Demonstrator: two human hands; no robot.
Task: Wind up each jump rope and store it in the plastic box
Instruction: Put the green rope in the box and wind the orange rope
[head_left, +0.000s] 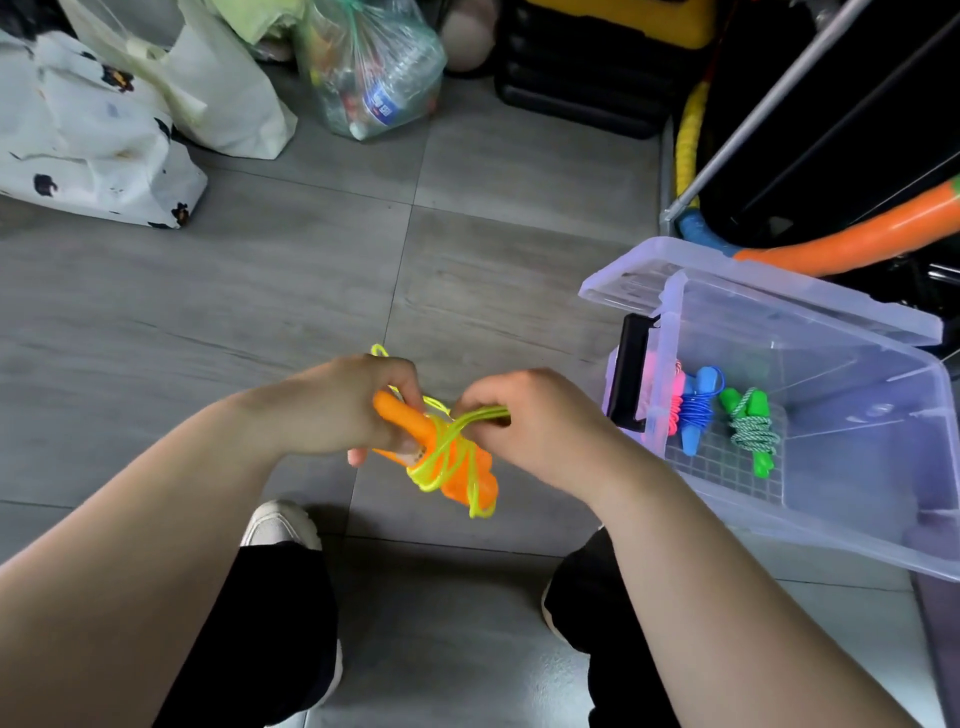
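Observation:
My left hand (358, 410) grips the orange handles (410, 423) of a jump rope above the grey floor. Its yellow-green cord (449, 457) is looped round the handles, and a small loop hangs below them. My right hand (524, 415) pinches a few strands of that cord just right of the handles. To the right stands the clear plastic box (857, 530), open, with its lid (737, 291) leaning behind it. Inside lie three wound ropes: a pink one (674, 400), a blue one (697, 410) and a green one (753, 428).
Grey floor tiles (291, 291) spread ahead. Bags stand at the back: a white spotted one (88, 135), a cream one (228, 98), a clear bag of bottles (369, 67). An orange hoop (857, 234) and a metal rack (779, 98) are behind the box. My knees and shoe (280, 522) are below.

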